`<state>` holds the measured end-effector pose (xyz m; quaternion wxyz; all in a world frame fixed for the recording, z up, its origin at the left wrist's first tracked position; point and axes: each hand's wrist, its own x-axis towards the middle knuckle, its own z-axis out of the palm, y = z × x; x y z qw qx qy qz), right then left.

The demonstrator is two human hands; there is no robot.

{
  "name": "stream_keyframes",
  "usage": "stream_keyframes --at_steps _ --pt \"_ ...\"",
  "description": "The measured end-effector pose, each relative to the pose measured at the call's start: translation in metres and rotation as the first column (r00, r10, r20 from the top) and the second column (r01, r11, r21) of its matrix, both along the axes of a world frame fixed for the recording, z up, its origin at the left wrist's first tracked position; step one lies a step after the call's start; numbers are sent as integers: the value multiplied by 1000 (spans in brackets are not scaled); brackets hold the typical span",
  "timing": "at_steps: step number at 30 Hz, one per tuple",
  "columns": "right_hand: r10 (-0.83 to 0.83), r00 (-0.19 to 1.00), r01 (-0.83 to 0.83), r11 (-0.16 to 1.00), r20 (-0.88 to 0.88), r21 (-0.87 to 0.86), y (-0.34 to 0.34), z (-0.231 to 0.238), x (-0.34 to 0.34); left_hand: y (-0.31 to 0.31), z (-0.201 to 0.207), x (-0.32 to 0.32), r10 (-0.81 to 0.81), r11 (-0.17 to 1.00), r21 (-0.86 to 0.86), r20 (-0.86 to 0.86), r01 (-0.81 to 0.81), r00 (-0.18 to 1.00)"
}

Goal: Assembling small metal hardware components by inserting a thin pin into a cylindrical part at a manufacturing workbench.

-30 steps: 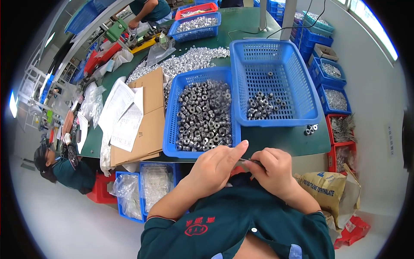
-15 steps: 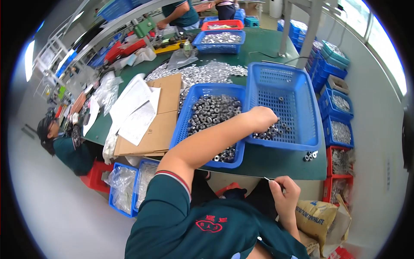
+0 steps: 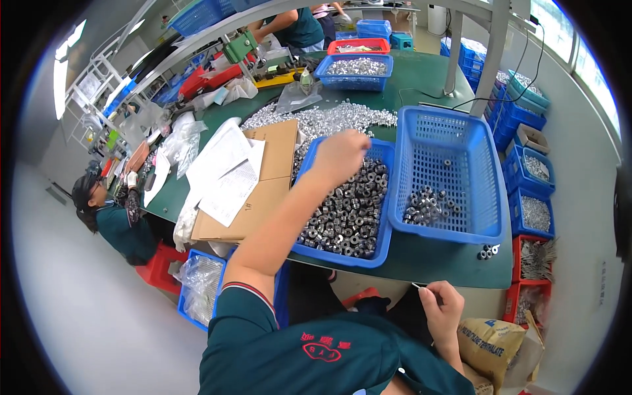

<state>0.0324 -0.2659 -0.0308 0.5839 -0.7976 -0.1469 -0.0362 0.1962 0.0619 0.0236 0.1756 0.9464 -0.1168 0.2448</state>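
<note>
My left hand [image 3: 340, 157] is above the far end of a blue basket [image 3: 376, 258] full of small dark metal rings [image 3: 349, 227]. Its fingers are curled together, and whatever they hold is hidden. To the right, a larger blue basket [image 3: 487, 181] carries a small heap of the same rings [image 3: 424, 205] in its near left corner, with one loose ring [image 3: 447, 162] farther back. Down in front of my body, by the table edge, my right hand [image 3: 442, 308] is closed in a pinch on a thin pale rod [image 3: 417, 285], whose tip sticks out leftward.
Shiny small parts [image 3: 342, 118] spread behind the baskets. Cardboard [image 3: 276, 155] with papers [image 3: 227, 178] lies left. A few rings [image 3: 488, 251] sit at the table's near right. A metal post [image 3: 490, 59] rises behind; stacked crates [image 3: 530, 171] line the right wall. A co-worker [image 3: 108, 217] sits at left.
My left hand has moved left and away from me, from the right basket's ring heap to above the left basket. My right hand still pinches the rod. The whole view has shifted slightly.
</note>
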Motion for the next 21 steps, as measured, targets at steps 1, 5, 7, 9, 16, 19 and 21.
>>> stream_keyframes --at_steps 1,5,7,9,16,19,21 --pt "28 999 -28 1000 -17 -8 2 -1 1 22 -10 -2 14 999 35 -112 -11 994" --pt "107 994 -107 994 1 -16 11 -1 4 46 -36 -13 -14 997 70 -326 39 945" --pt "128 992 -128 992 6 -19 15 4 2 46 -45 -18 -8 993 109 -323 45 946" --pt "149 989 -148 989 13 -24 17 4 0 48 -50 -20 -50 981 166 -306 105 951" --pt "133 991 -133 991 7 -29 17 3 -5 49 -55 -13 -42 977 189 -305 104 952" --pt "147 989 -147 989 2 -18 18 5 -4 49 -54 -11 -40 970 214 -324 115 945" --pt "151 989 -150 989 5 -14 18 5 -5 49 -55 -11 -53 969 213 -305 122 951"
